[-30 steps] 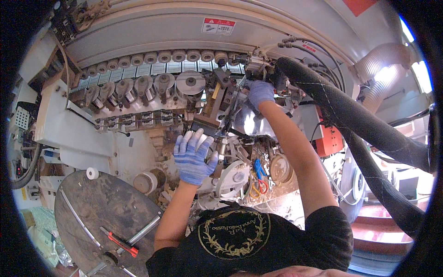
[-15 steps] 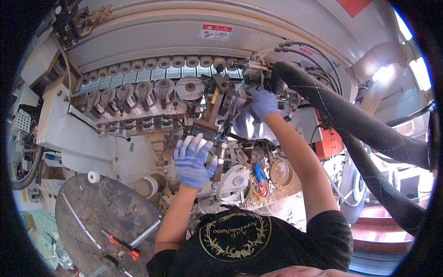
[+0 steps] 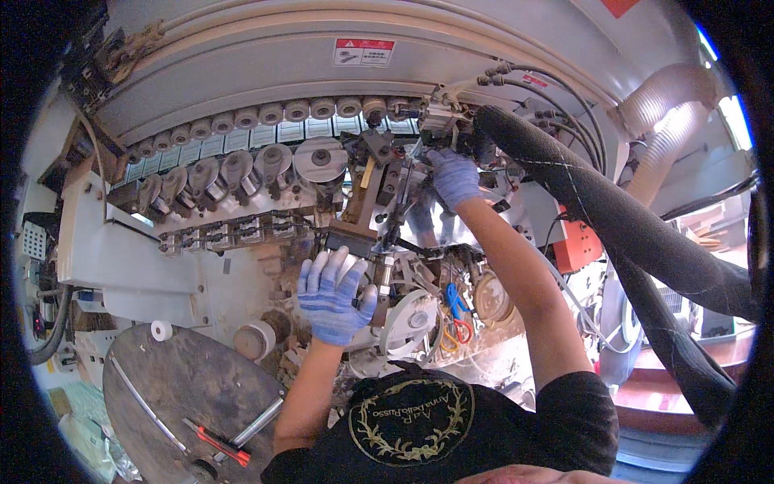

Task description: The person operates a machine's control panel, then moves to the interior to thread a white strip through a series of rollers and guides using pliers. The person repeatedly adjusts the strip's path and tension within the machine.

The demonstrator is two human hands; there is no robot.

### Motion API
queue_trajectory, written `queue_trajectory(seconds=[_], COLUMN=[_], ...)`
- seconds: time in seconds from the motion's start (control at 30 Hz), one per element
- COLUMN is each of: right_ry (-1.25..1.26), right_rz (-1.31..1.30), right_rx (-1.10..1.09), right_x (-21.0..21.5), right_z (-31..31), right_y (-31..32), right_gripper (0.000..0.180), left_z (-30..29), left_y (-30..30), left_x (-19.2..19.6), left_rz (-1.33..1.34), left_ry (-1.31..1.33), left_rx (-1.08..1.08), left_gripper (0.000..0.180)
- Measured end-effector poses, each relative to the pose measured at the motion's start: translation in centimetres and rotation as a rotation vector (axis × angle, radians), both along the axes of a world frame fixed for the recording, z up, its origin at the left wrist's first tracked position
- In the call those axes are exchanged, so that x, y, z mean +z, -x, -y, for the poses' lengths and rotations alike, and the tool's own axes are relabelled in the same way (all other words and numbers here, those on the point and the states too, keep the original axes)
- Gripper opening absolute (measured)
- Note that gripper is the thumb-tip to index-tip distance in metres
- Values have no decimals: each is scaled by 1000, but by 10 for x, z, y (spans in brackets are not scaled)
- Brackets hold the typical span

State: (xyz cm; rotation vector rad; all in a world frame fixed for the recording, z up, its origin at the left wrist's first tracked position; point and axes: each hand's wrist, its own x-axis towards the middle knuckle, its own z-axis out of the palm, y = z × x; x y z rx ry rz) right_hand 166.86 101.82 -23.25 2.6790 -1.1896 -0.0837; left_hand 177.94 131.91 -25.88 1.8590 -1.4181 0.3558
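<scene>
Both my hands wear blue-and-white striped knit gloves. My left hand [image 3: 334, 300] is open, fingers spread, its fingertips at the lower edge of a dark metal block [image 3: 348, 240] on the machine. My right hand [image 3: 456, 179] reaches further in, beside the metal head [image 3: 442, 121] at the end of the roller row. Its fingers are bent and close together among small machine parts. What they hold, if anything, is hidden. Below that hand lies a shiny metal plate [image 3: 439, 230]. A large grey disc wheel [image 3: 320, 160] sits left of the block.
Rubber rollers [image 3: 268, 114] run along the machine's back. Thick black hoses [image 3: 597, 194] cross on the right. Blue- and orange-handled tools [image 3: 457, 310] hang below the plate beside a white reel [image 3: 409, 323]. Lower left, a round dark board [image 3: 189, 379] carries a red-handled cutter [image 3: 219, 445].
The view has shifted slightly. My right hand has edged inward toward the metal head. My left hand stays spread at the dark block, a little lower.
</scene>
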Motion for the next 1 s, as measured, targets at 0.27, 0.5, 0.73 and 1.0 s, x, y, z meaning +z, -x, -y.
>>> queue_trajectory(seconds=[0.27,0.5,0.73,1.0], right_ry=[-52,-70,-34,-20], right_rz=[-33,213,535,855], right_rx=[-35,-64,-58,-97], right_x=[4,-16,-39,-49], right_z=[5,10,9,-4], right_y=[-17,-14,-9,-11], right_gripper=[30,28,30,25], left_z=[-1,1,2,2], left_y=[2,2,2,4], left_x=[2,4,6,5], left_rz=[0,10,20,40], left_ry=[-50,-76,-80,-88], left_rx=[9,19,17,24], left_gripper=[34,33,33,34])
